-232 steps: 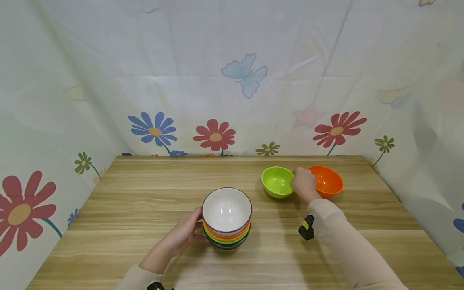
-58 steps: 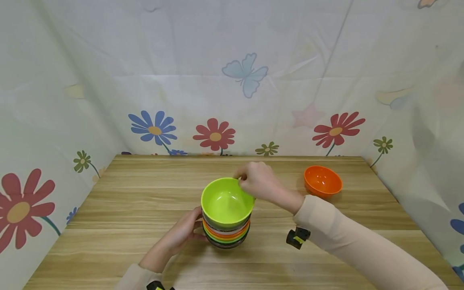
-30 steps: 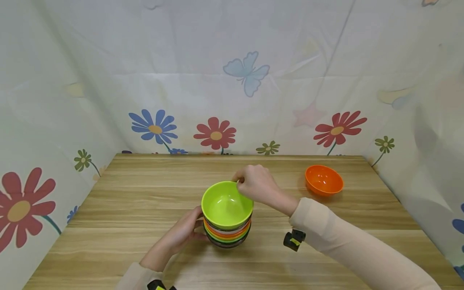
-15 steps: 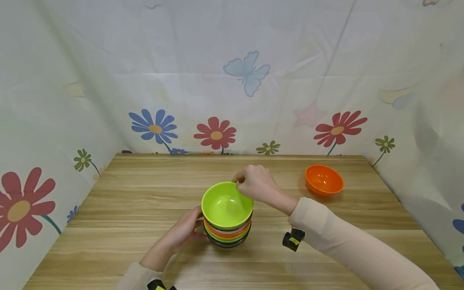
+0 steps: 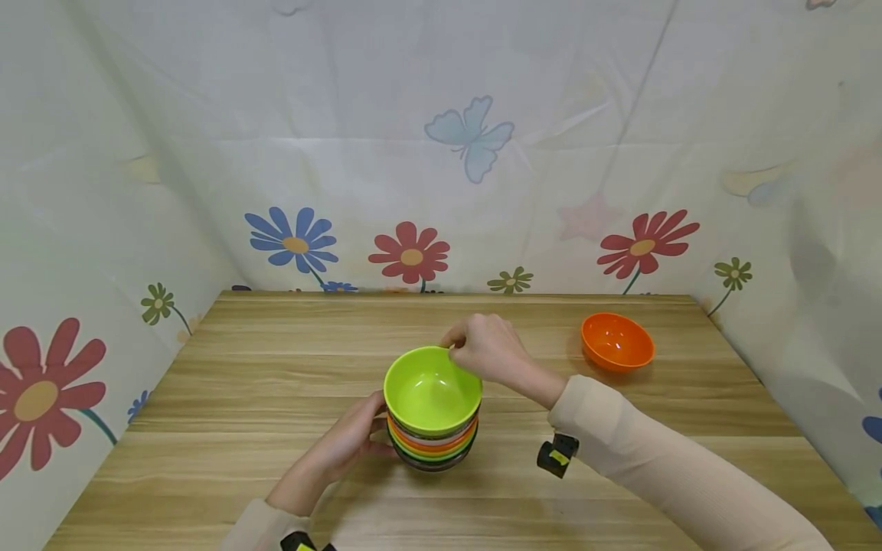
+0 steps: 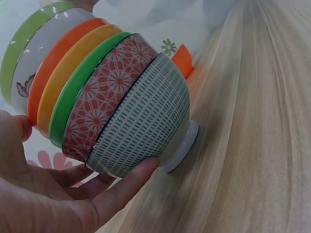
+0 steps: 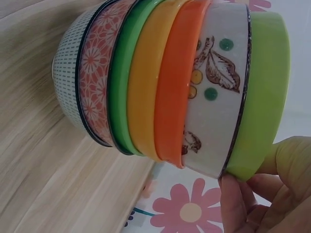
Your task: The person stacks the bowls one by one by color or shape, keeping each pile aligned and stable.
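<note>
In the head view a stack of nested bowls (image 5: 430, 442) stands mid-table, topped by a lime green bowl (image 5: 427, 390). My right hand (image 5: 485, 348) pinches that top bowl at its far right rim. Around the left side of the stack, low down, my left hand (image 5: 351, 440) steadies it. Below the lime bowl sit a white bowl with a leaf print (image 7: 216, 82), an orange one (image 7: 177, 82), a yellow one (image 7: 150, 73) and a green one (image 7: 127, 87). A red floral bowl (image 6: 107, 90) and a green-dashed white bowl (image 6: 146, 116) form the bottom.
A separate orange bowl (image 5: 616, 342) stands at the back right of the wooden table (image 5: 276, 344). A flower-printed cloth (image 5: 344, 153) hangs behind the table and along both sides.
The lime green bowl has gone from the back right onto the white bowl topping the stack, carried by my right hand. Over the last second it settled slightly lower; my left hand stayed put.
</note>
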The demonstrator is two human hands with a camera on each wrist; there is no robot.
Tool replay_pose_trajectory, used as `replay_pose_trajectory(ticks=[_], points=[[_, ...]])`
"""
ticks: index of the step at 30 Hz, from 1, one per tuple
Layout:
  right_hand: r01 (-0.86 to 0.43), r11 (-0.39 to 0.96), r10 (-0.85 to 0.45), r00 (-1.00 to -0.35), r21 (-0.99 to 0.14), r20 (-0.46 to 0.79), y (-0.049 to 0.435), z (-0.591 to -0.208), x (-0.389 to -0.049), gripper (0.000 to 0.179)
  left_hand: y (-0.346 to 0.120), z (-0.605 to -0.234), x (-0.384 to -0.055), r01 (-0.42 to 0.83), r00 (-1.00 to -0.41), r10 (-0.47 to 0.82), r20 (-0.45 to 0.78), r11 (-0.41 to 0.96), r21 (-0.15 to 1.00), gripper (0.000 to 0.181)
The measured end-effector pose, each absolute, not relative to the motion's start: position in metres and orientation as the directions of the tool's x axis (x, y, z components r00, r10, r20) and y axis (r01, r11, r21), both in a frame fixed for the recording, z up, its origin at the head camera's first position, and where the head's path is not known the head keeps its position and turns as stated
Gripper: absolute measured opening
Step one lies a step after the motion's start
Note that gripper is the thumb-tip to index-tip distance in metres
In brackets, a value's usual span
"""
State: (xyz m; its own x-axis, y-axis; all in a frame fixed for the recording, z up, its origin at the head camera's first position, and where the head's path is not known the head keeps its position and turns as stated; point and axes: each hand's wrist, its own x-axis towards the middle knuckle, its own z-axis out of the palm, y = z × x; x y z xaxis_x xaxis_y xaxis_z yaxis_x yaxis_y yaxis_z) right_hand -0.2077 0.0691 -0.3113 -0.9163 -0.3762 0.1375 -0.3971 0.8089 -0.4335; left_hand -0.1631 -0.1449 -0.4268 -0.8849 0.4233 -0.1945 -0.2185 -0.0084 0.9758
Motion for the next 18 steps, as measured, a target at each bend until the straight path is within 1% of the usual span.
replay_pose_trajectory(ticks=[12, 18], points=[[-0.419, 0.762, -0.425, -0.899, -0.494, 0.107, 0.0737, -0.3140, -0.2069, 0.019, -0.1451, -0.4279, -0.1637, -0.215, -0.888, 0.416, -0.197, 0.004, 0.977, 0.064], [-0.469, 0.730, -0.460, -0.875, -0.497, 0.151, 0.0768, -0.3179, -0.2063, 0.019, -0.1443, -0.4273, -0.1634, -0.217, -0.888, 0.413, -0.202, 0.010, 0.976, 0.063]])
